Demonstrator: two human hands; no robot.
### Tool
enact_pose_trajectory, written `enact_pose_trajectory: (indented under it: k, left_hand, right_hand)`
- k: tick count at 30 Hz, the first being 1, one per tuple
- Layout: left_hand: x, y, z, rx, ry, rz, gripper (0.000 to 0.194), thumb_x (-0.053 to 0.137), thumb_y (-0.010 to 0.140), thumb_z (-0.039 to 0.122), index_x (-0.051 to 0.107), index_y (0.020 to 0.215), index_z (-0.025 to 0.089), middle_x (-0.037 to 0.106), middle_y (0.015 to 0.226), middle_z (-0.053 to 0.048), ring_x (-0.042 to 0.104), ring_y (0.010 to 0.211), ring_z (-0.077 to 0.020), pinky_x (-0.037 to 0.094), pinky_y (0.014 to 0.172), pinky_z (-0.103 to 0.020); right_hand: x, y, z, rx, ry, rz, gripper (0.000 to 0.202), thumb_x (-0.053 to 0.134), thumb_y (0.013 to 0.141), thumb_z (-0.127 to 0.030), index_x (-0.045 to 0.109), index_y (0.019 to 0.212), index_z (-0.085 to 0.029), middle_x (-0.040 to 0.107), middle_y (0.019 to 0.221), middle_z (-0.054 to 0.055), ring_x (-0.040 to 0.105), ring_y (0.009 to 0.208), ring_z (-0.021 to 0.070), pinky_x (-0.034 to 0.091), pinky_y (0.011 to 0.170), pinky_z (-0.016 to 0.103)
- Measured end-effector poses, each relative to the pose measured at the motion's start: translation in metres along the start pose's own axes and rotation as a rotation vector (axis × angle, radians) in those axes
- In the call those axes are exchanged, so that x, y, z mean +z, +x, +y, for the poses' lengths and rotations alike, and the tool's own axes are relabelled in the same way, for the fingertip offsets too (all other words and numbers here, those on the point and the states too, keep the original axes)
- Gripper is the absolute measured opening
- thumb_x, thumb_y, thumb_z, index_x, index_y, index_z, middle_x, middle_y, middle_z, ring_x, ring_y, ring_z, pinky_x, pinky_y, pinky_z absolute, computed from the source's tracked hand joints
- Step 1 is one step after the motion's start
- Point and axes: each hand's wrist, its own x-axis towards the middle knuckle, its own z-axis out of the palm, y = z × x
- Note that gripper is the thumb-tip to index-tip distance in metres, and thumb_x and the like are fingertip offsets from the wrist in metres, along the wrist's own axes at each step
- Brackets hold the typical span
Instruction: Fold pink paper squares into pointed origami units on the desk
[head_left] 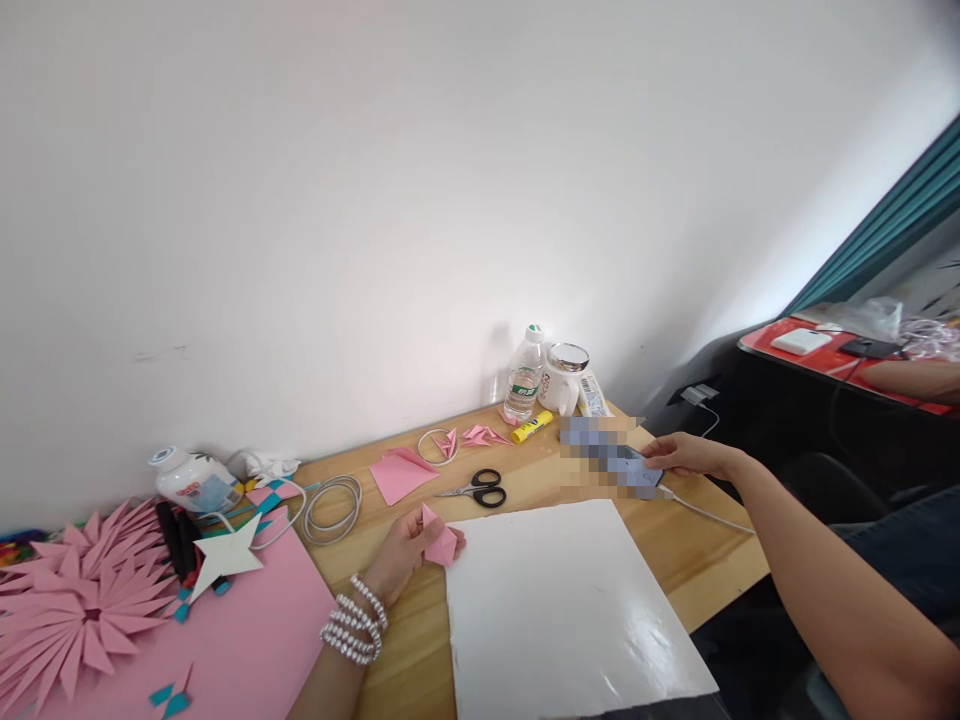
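My left hand, with beaded bracelets at its wrist, pinches a folded pink origami paper by the left edge of a white board. My right hand reaches to the right, its fingers closed at the edge of a phone on the table. The phone's screen is partly blurred, and a white cable runs from it. Black-handled scissors lie behind the board. Beyond them are a pink paper sheet, small pink folded pieces and a yellow glue stick.
A water bottle and a white mug stand against the wall. On the left are pink folded-paper wheels, a white paper star, a white bottle and a coiled cable. Another person's arm rests on a red table.
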Motion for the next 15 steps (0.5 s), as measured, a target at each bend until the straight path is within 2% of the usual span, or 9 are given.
enact_pose_trajectory:
  k: [3, 6, 10, 15]
  left_hand:
    - [-0.0007, 0.0003, -0.0004, -0.004, 0.004, -0.008, 0.030, 0.060, 0.070, 0.040, 0.061, 0.077, 0.011, 0.068, 0.087, -0.014, 0.063, 0.079, -0.0215, 0.047, 0.074, -0.034]
    - [-0.0016, 0.0013, -0.0018, 0.006, -0.002, -0.015, 0.030, 0.060, 0.070, 0.040, 0.060, 0.078, 0.011, 0.068, 0.086, -0.014, 0.063, 0.080, -0.0218, 0.047, 0.077, -0.036]
    - [-0.0020, 0.0021, -0.0023, -0.008, -0.024, -0.010, 0.029, 0.061, 0.069, 0.039, 0.059, 0.077, 0.011, 0.068, 0.085, -0.013, 0.063, 0.081, -0.0221, 0.046, 0.079, -0.038]
    - [0.0003, -0.0004, 0.0015, -0.011, -0.010, -0.001, 0.029, 0.061, 0.069, 0.039, 0.059, 0.077, 0.011, 0.068, 0.085, -0.013, 0.063, 0.079, -0.0215, 0.047, 0.077, -0.036]
  right_hand:
    - [0.0030, 0.0005, -0.0011, 0.151, -0.015, -0.420, 0.022, 0.075, 0.030, -0.018, 0.063, 0.046, -0.010, 0.061, 0.048, 0.011, 0.051, 0.039, 0.0130, 0.027, 0.036, 0.024]
    - [0.0056, 0.0017, -0.0009, 0.257, -0.012, -0.642, 0.022, 0.075, 0.037, -0.016, 0.066, 0.056, -0.009, 0.064, 0.058, 0.015, 0.055, 0.046, 0.0151, 0.028, 0.037, 0.023]
    - [0.0073, 0.0008, -0.0012, 0.322, -0.032, -0.718, 0.020, 0.073, 0.041, -0.014, 0.066, 0.059, -0.009, 0.065, 0.062, 0.014, 0.055, 0.048, 0.0141, 0.030, 0.040, 0.024]
    - [0.0025, 0.0062, -0.0072, 0.327, -0.095, -0.658, 0.025, 0.073, 0.044, -0.022, 0.067, 0.064, -0.009, 0.064, 0.060, 0.012, 0.048, 0.040, 0.0107, 0.027, 0.041, 0.025]
